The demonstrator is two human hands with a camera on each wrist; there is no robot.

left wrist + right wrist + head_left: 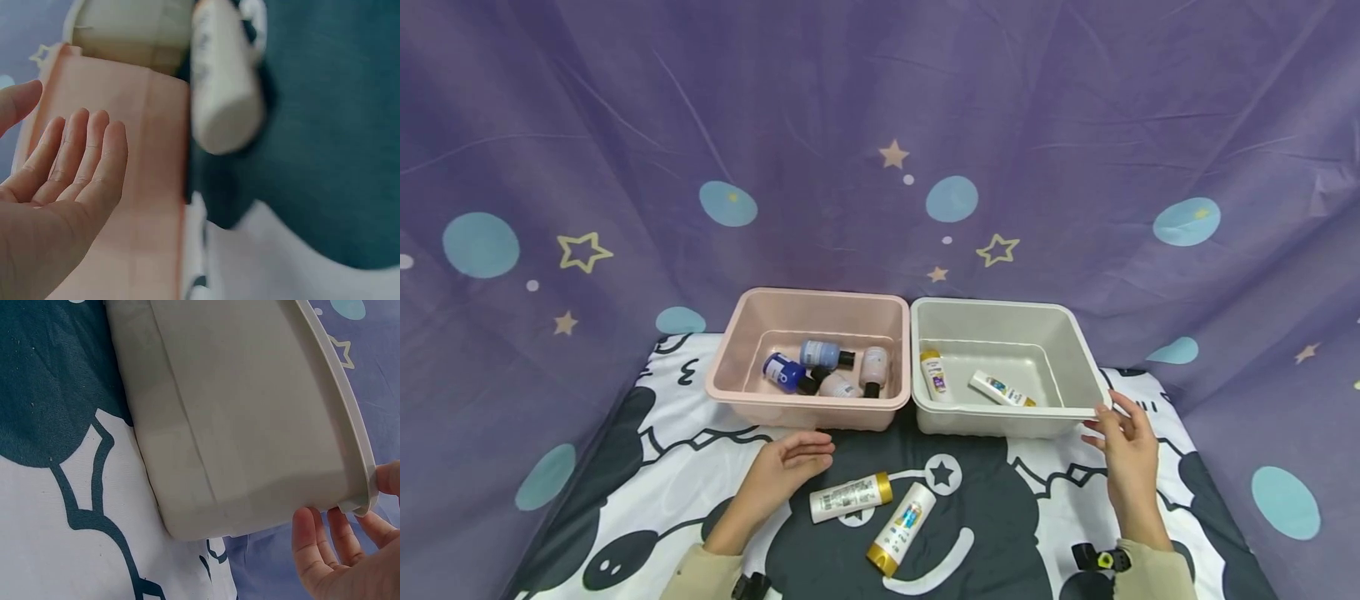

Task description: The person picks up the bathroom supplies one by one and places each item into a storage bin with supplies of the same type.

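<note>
My right hand (1127, 454) holds the front right corner of an off-white plastic bin (992, 423), thumb on the rim and fingers below it in the right wrist view. Two white tubes with gold caps lie inside, one tube (935, 377) by the left wall and another tube (1000, 389) near the front. My left hand (784, 473) hovers empty in front of a pink bin (812, 410), its fingers extended. Closest to it on the cloth lies a white tube (846, 498) with a gold cap; a second tube (906, 527) lies slanted beside it.
Several small bottles with black caps lie in the pink bin, among them a dark blue bottle (784, 372) and a light blue bottle (820, 354). The bins stand side by side on a patterned cloth (985, 492). A purple curtain (820, 125) hangs close behind them.
</note>
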